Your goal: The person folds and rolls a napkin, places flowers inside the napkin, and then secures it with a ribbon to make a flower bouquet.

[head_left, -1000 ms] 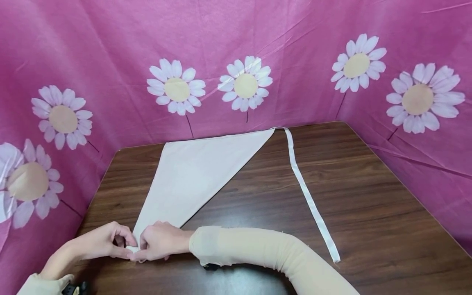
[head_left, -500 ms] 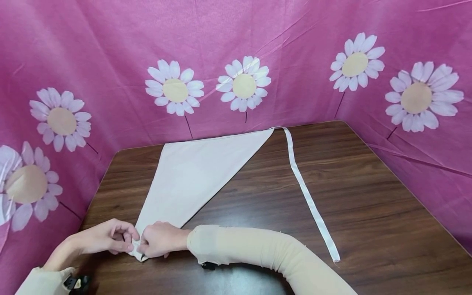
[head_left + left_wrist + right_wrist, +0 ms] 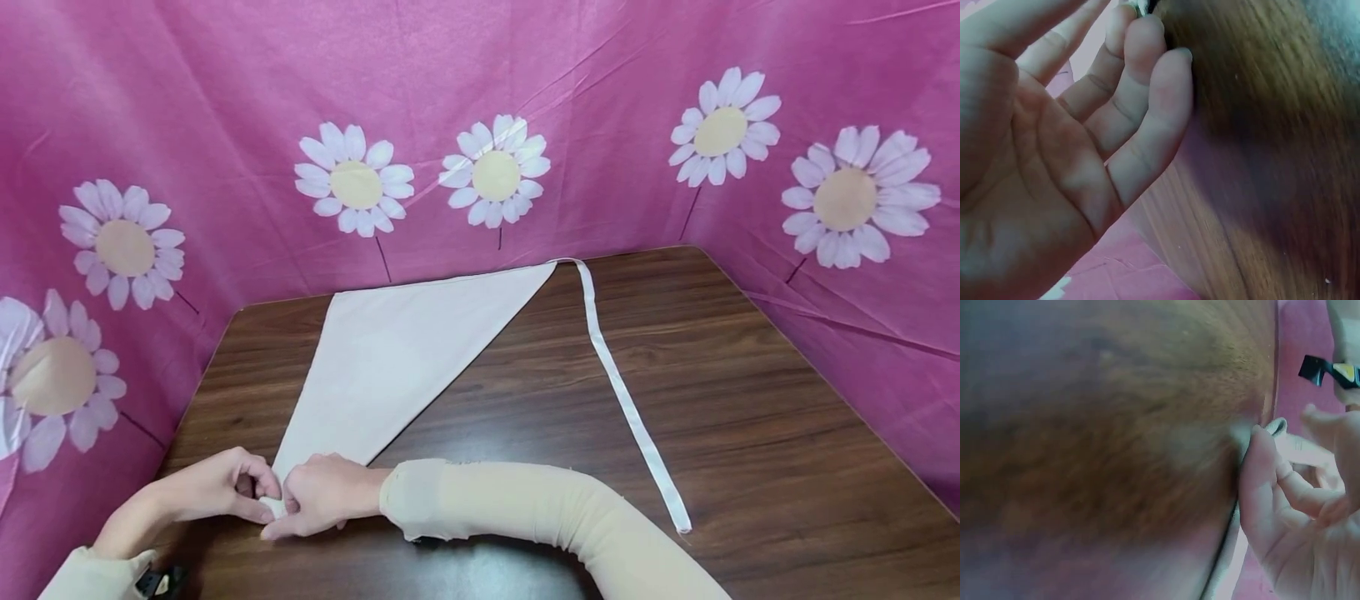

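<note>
A white cloth (image 3: 382, 358), flat and roughly three-sided, lies on the table with a narrow white tie (image 3: 626, 400) running off its far right corner. At its near corner, my left hand (image 3: 213, 487) pinches a small rolled bit of the fabric between thumb and forefinger. Just beside it, my right hand (image 3: 326, 496) grips the same corner with bent fingers and hides part of it. In the right wrist view the rolled edge (image 3: 1279, 427) shows at the fingertips of the right hand (image 3: 1297, 531). The left wrist view shows mostly the palm of the left hand (image 3: 1054, 156).
The dark wood-grain table (image 3: 540, 417) extends to the right beyond the tie. A pink curtain (image 3: 585, 67) printed with white daisies stands behind the table and along both sides. A black wrist device (image 3: 161, 582) sits at the left sleeve.
Half a second ago the near corner lay loosely opened between the hands; now it is rolled up again between the fingers. The right thumb has moved down and left. Cloth body and tie stay put.
</note>
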Demonstrator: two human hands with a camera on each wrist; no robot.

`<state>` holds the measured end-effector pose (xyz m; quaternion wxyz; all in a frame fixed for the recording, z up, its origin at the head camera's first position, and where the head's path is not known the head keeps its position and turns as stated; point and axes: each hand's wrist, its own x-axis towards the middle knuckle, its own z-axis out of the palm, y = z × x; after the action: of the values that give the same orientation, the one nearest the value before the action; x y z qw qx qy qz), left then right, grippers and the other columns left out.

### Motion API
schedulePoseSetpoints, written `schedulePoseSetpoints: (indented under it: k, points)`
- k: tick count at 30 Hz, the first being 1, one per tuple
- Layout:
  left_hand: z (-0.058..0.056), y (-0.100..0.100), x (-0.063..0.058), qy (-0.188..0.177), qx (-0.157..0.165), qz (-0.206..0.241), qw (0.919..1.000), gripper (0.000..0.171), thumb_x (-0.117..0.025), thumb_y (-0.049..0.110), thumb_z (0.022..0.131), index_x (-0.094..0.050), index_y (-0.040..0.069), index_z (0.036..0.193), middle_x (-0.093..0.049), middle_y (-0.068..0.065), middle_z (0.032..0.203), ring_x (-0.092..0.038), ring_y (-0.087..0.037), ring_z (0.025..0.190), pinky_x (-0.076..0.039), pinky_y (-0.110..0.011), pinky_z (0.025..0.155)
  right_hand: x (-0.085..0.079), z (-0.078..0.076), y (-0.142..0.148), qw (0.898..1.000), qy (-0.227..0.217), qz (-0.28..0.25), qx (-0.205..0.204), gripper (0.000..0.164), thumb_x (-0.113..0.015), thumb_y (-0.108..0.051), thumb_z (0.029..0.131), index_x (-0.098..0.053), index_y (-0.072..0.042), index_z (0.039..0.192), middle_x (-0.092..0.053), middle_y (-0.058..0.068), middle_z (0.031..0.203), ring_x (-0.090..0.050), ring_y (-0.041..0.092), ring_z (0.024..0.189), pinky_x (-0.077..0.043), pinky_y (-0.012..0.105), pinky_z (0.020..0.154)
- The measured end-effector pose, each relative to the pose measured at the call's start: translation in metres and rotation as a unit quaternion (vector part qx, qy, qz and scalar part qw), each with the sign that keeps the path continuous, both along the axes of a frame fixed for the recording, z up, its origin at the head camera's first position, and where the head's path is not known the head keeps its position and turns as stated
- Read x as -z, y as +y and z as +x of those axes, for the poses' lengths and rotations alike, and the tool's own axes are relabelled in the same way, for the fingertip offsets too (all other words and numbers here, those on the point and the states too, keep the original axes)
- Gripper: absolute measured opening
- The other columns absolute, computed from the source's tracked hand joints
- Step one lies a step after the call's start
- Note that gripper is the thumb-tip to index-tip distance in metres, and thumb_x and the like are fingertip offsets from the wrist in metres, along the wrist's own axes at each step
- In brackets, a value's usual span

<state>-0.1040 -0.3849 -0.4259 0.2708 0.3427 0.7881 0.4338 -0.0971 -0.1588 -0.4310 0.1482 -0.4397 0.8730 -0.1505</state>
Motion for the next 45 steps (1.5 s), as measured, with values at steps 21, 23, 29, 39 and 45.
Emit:
schedulePoseSetpoints:
  k: [21, 23, 29, 39, 45]
  points:
    - [-0.005, 0.001, -0.005, -0.094, -0.007, -0.028, 0.9952, 0.009, -0.068, 0.001, 0.093, -0.073, 0.006, 0.099, -0.065, 0.005, 0.082, -0.056, 0.001, 0.068, -0.048, -0.022, 0.054, 0.002, -0.005, -0.005, 0.998, 0.058, 0.036, 0.01, 0.044, -0.064, -0.043, 0.097, -0.05, -0.025, 0.059, -0.044, -0.014, 0.052, -0.044, 0.0, 0.052, -0.04, 0.02, 0.047]
    - [-0.005, 0.0, -0.002, -0.058, -0.01, -0.004, 0.9982, 0.012, -0.072, -0.002, 0.089, -0.072, 0.005, 0.099, -0.065, -0.001, 0.081, -0.057, -0.002, 0.069, -0.05, -0.023, 0.056, 0.002, -0.008, -0.004, 0.999, 0.028, 0.028, 0.021, 0.048, -0.062, -0.039, 0.098, -0.046, -0.023, 0.056, -0.038, -0.012, 0.049, -0.04, 0.001, 0.049, -0.037, 0.02, 0.046]
    - [-0.003, -0.002, 0.002, 0.045, -0.009, 0.01, 0.9989, 0.024, -0.083, 0.001, 0.079, -0.074, 0.01, 0.099, -0.067, -0.009, 0.085, -0.059, -0.017, 0.076, -0.052, -0.027, 0.063, 0.002, -0.013, -0.005, 0.998, -0.014, 0.041, 0.04, 0.047, -0.062, -0.035, 0.098, -0.043, -0.02, 0.058, -0.033, -0.011, 0.048, -0.036, 0.004, 0.047, -0.034, 0.02, 0.046]
    - [-0.011, 0.004, -0.004, 0.006, 0.011, -0.006, 0.9999, 0.021, -0.074, -0.005, 0.086, -0.076, 0.01, 0.101, -0.07, -0.003, 0.084, -0.058, -0.002, 0.075, -0.051, -0.025, 0.058, -0.001, -0.016, 0.0, 0.999, 0.019, 0.022, 0.035, 0.031, -0.071, -0.038, 0.094, -0.06, -0.026, 0.067, -0.048, -0.018, 0.059, -0.046, -0.002, 0.059, -0.038, 0.015, 0.057]
    - [-0.018, 0.009, -0.01, -0.061, 0.021, -0.04, 0.9971, 0.014, -0.065, 0.001, 0.095, -0.076, 0.009, 0.099, -0.065, 0.011, 0.08, -0.05, 0.005, 0.068, -0.043, -0.019, 0.054, -0.001, -0.015, 0.006, 0.999, 0.044, 0.014, 0.019, 0.048, -0.069, -0.062, 0.089, -0.057, -0.028, 0.057, -0.043, -0.018, 0.049, -0.041, -0.002, 0.049, -0.037, 0.018, 0.047]
